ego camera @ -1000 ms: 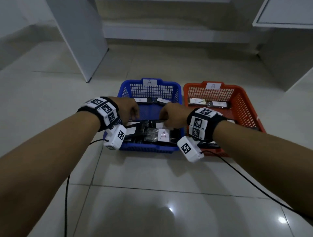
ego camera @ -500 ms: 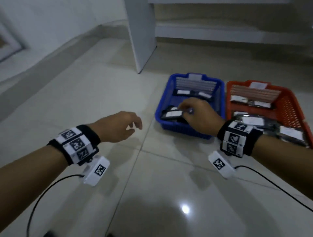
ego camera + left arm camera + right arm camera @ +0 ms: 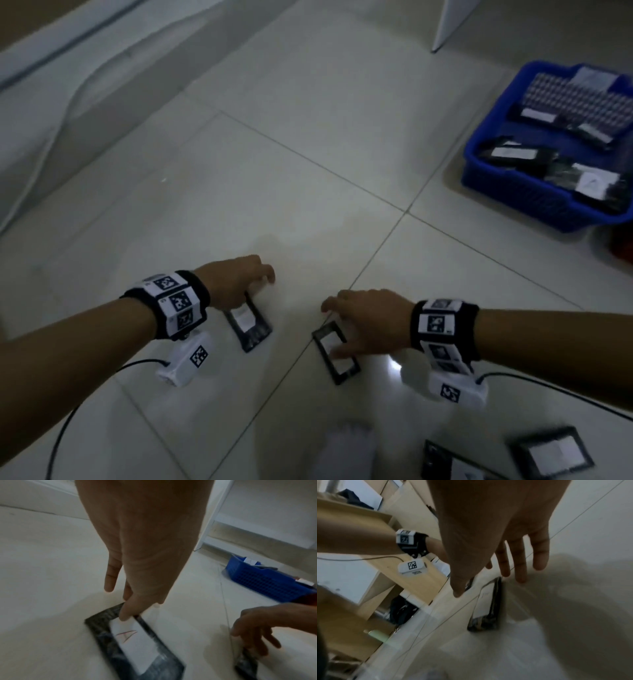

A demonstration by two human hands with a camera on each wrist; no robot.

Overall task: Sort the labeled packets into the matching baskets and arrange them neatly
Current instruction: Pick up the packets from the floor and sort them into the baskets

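Two dark packets with white labels lie flat on the tiled floor. My left hand (image 3: 253, 284) hovers over the packet labelled A (image 3: 249, 322). In the left wrist view, the left hand (image 3: 120, 601) has straight fingers and its thumb tip touches the top of the A packet (image 3: 137, 646). My right hand (image 3: 339, 325) is spread over the second packet (image 3: 337, 354), whose letter I cannot read. The right wrist view shows this hand (image 3: 488, 582) with straight fingers above that packet (image 3: 488, 605); contact is unclear. The blue basket (image 3: 513, 192) stands far right with several packets inside.
A sliver of the red basket (image 3: 623, 240) shows at the right edge. Two more labelled packets (image 3: 551, 455) lie on the floor at the bottom right. Wrist cables trail over the tiles. A white furniture panel (image 3: 448, 20) stands at the top.
Both hands left the blue basket and came down to the floor on its left. The view swung left, and each hand now sits over a loose packet.
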